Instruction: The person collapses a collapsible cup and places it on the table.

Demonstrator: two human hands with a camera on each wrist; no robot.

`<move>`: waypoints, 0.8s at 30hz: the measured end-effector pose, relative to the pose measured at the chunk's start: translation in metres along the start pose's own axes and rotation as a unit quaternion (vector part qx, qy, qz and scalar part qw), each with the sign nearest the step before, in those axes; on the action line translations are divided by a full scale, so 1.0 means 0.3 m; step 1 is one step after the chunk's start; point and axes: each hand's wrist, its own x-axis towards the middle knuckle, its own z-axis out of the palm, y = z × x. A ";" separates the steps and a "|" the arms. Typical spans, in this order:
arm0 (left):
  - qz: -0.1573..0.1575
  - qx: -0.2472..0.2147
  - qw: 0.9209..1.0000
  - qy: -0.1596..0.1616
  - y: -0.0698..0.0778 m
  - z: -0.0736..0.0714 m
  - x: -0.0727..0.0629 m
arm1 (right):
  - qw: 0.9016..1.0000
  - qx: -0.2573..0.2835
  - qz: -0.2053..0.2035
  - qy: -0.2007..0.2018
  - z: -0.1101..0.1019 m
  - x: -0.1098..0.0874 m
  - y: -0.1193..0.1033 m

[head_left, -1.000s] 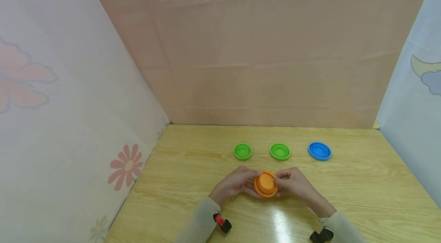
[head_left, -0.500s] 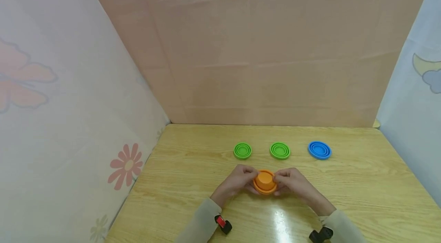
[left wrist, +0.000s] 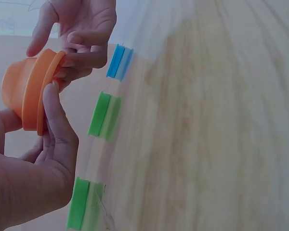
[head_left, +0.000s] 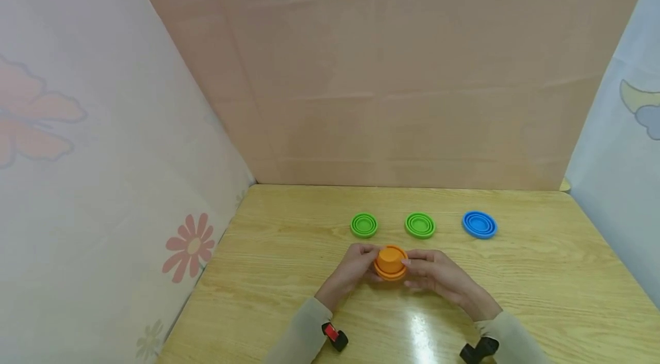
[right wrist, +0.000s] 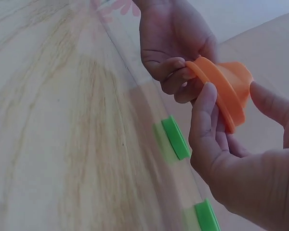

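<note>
An orange collapsible cup (head_left: pixel 391 261) is held bottom up above the table, its centre pushed out into a stepped cone. At its left side my left hand (head_left: pixel 353 271) pinches the rim between thumb and fingers. My right hand (head_left: pixel 444 277) is at the other side. In the right wrist view, its fingers touch the rim of the cup (right wrist: pixel 220 85) and the thumb lies at the cone. The left wrist view shows the cup (left wrist: pixel 32 91) from the side, with the fingertips of both hands along its rim.
Beyond the hands, a row of flattened collapsible cups lies on the wooden table (head_left: pixel 289 238): a small green cup (head_left: pixel 364 225), another green cup (head_left: pixel 420 225) and a blue cup (head_left: pixel 479 224). Upright panels (head_left: pixel 412 94) border the table at the back and sides.
The orange cup has shifted slightly left and away from me, and its cone stands out more. My right thumb and fingers have spread and moved their hold on it.
</note>
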 end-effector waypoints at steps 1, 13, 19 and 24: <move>0.000 0.001 1.000 0.003 -0.001 0.003 0.003 | 1.000 0.007 -0.002 -0.004 0.001 0.002 0.000; -0.001 0.025 0.999 0.040 0.001 0.045 0.007 | 0.999 0.046 -0.004 -0.011 0.014 0.005 0.003; -0.006 0.030 0.999 0.042 0.003 0.049 0.007 | 1.000 0.012 -0.006 0.028 0.021 0.011 0.005; 0.000 0.018 0.999 0.033 -0.001 0.048 0.005 | 0.998 -0.006 -0.007 0.069 0.027 0.013 0.017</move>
